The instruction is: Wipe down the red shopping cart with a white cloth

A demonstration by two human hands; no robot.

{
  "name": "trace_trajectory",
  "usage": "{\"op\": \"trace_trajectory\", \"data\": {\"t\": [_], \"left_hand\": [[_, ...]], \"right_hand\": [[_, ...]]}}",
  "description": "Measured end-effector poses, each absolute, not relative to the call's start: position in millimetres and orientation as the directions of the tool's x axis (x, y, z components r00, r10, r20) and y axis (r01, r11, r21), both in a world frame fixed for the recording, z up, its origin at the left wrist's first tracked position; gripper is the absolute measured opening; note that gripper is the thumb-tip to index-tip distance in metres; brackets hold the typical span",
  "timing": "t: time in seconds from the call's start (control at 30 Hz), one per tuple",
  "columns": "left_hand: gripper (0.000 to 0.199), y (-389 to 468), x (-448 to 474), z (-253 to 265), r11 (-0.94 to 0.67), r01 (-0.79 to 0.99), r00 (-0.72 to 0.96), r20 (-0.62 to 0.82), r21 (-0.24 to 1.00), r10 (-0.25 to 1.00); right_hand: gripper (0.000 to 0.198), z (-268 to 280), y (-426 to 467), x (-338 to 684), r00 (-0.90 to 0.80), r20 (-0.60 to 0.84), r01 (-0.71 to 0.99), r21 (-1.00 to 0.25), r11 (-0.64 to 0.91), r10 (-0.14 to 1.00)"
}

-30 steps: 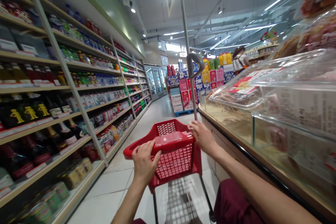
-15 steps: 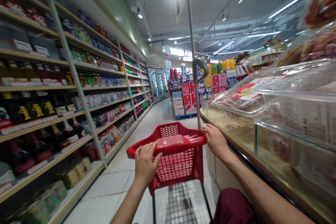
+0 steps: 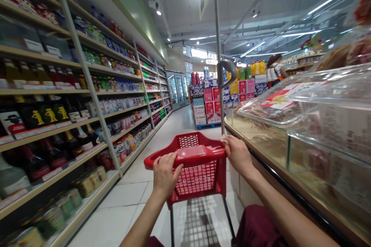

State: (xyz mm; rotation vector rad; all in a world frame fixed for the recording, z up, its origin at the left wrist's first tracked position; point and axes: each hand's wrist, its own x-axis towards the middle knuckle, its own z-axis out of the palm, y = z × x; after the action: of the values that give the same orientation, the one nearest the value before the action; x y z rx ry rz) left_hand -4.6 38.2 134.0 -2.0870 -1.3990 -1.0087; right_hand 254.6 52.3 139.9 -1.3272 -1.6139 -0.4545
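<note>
A red plastic shopping cart (image 3: 194,177) stands in front of me on the tiled floor. My left hand (image 3: 165,173) is closed over the left part of its red handle (image 3: 199,159), with the thumb on the near side. At the handle's right end, my right hand (image 3: 238,153) is closed round the corner, and a small whitish bit shows by its fingertips, too small to name. Close beyond that hand rises a tall grey pole (image 3: 218,27) with a grey looped grip (image 3: 227,73). The pole's lower end is hidden behind the cart.
Long shelves (image 3: 98,92) of bottles and cans line the left side. A glass-edged display counter (image 3: 261,139) with clear plastic food packs (image 3: 290,92) runs close on the right. Stacked drink cartons (image 3: 213,104) stand ahead on a blue pallet, and a person (image 3: 275,71) is beyond the counter.
The view has shifted slightly, so the shelves, cartons and counter sit a little farther right in the picture. Both hands keep their hold on the cart handle.
</note>
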Motion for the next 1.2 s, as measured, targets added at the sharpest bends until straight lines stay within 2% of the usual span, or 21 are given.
{"op": "trace_trajectory", "data": {"t": [0.1, 0.23, 0.3, 0.43, 0.5, 0.63, 0.7, 0.77, 0.87, 0.93, 1.1, 1.17, 1.2], "left_hand": [[0.037, 36, 2, 135, -0.395, 0.917, 0.214, 0.767, 0.055, 0.605], [0.037, 36, 5, 135, -0.391, 0.919, 0.214, 0.756, 0.059, 0.618], [0.037, 37, 5, 135, -0.390, 0.919, 0.214, 0.753, 0.061, 0.623], [0.036, 37, 7, 134, -0.398, 0.915, 0.213, 0.755, 0.069, 0.621], [0.036, 37, 9, 134, -0.398, 0.914, 0.207, 0.757, 0.076, 0.619], [0.036, 37, 8, 136, -0.396, 0.915, 0.204, 0.757, 0.079, 0.621], [0.036, 37, 7, 136, -0.400, 0.913, 0.209, 0.758, 0.075, 0.618], [0.037, 36, 6, 136, -0.407, 0.910, 0.213, 0.759, 0.075, 0.615], [0.037, 34, 9, 136, -0.414, 0.906, 0.207, 0.760, 0.088, 0.616], [0.036, 33, 13, 136, -0.407, 0.908, 0.195, 0.758, 0.101, 0.622], [0.035, 34, 17, 137, -0.398, 0.910, 0.182, 0.754, 0.113, 0.631], [0.036, 34, 16, 137, -0.400, 0.909, 0.181, 0.751, 0.119, 0.635], [0.036, 33, 16, 137, -0.402, 0.907, 0.181, 0.749, 0.123, 0.638]], "right_hand": [[0.027, 139, 50, 238, 0.053, 0.844, 0.874, -0.298, 0.385, 0.533], [0.030, 135, 39, 199, -0.130, 0.896, 0.825, -0.139, 0.548, 0.424], [0.031, 134, 39, 208, -0.134, 0.886, 0.839, -0.138, 0.527, 0.445], [0.030, 135, 48, 246, 0.033, 0.845, 0.885, -0.273, 0.377, 0.534], [0.031, 135, 48, 238, 0.039, 0.845, 0.866, -0.295, 0.404, 0.534], [0.034, 133, 39, 192, -0.139, 0.885, 0.824, -0.145, 0.547, 0.444], [0.036, 132, 38, 192, -0.183, 0.881, 0.824, -0.104, 0.557, 0.436], [0.036, 132, 40, 215, -0.123, 0.871, 0.858, -0.148, 0.492, 0.476], [0.032, 132, 46, 247, 0.054, 0.861, 0.896, -0.265, 0.356, 0.506], [0.032, 132, 47, 241, 0.057, 0.870, 0.881, -0.275, 0.386, 0.490], [0.031, 134, 40, 188, -0.219, 0.891, 0.763, -0.097, 0.639, 0.398], [0.031, 135, 44, 200, -0.213, 0.867, 0.769, -0.135, 0.625, 0.450], [0.031, 136, 47, 213, -0.153, 0.857, 0.796, -0.189, 0.575, 0.493]]}}
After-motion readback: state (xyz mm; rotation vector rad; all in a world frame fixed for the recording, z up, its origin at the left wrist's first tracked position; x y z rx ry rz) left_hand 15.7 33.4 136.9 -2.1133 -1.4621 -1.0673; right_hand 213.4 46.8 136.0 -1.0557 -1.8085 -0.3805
